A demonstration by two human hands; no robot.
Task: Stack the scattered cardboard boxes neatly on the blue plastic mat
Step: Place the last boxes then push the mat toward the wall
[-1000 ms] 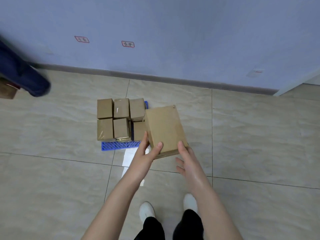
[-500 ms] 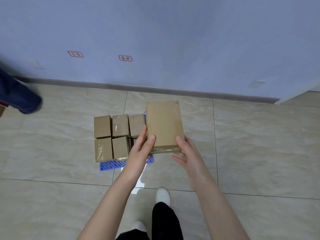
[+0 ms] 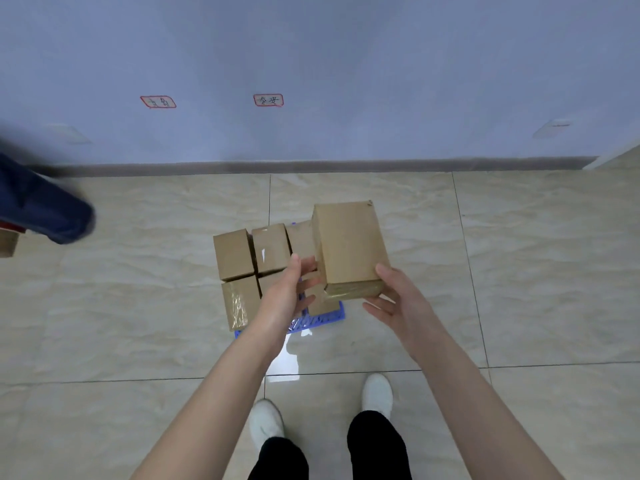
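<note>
Large tan cardboard box (image 3: 348,247) hangs in the air over the right end of the blue plastic grid mat (image 3: 334,317), roughly level, long side running away from the person. The right hand (image 3: 398,299) grips its near right corner, thumb on the top face and fingers curled under, so the weight is taken from below. The left hand (image 3: 287,292) is loosely open, thumb clear of the box, fingers straight toward its left face. Likely a steadying touch; contact can't be confirmed.

Small brown cardboard boxes (image 3: 270,247) sit packed in two rows over the left and middle of the mat, sides touching. A tape-wrapped small box (image 3: 239,301) is at the mat's near left corner. One more small box (image 3: 323,303) lies at the mat's near right end, under the held box. Only the mat's near edge shows.

Judgement: placing step, large box going on at the right end. From this angle it overhangs the mat's right edge, so it probably needs shifting left before lowering. Risk: the corner grip lets it tip.

A blurred dark-blue trouser leg (image 3: 45,209) stands well left of the mat.
</note>
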